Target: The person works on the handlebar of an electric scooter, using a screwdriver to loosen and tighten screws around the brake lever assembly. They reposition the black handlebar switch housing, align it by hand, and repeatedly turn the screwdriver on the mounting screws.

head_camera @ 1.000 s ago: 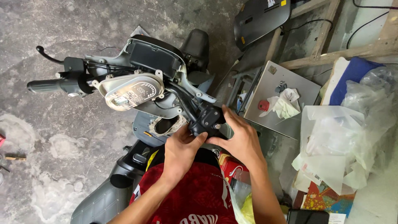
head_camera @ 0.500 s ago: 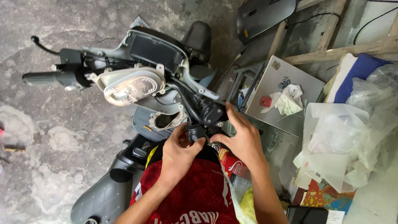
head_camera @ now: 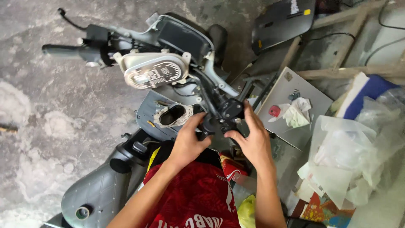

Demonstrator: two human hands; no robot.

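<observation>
Gripping black switch housing (head_camera: 225,116) on right end of scooter handlebar, both hands closing in. Left hand (head_camera: 187,141) cups housing from below-left, fingers curled around it. Right hand (head_camera: 253,141) wraps right side, fingers spread over top, thumb pressing underneath. Housing sits just right of open grey panel hole (head_camera: 172,115). Instrument cluster (head_camera: 154,74) above-left, tilted. Left grip (head_camera: 63,50) far out, well apart. Red shirt (head_camera: 194,194) below. Grey metal sheet (head_camera: 291,107) beside, on floor.

Grey scooter body (head_camera: 99,192), black handlebar grip (head_camera: 61,50), red patterned shirt (head_camera: 192,198), blue cloth (head_camera: 373,88)
</observation>
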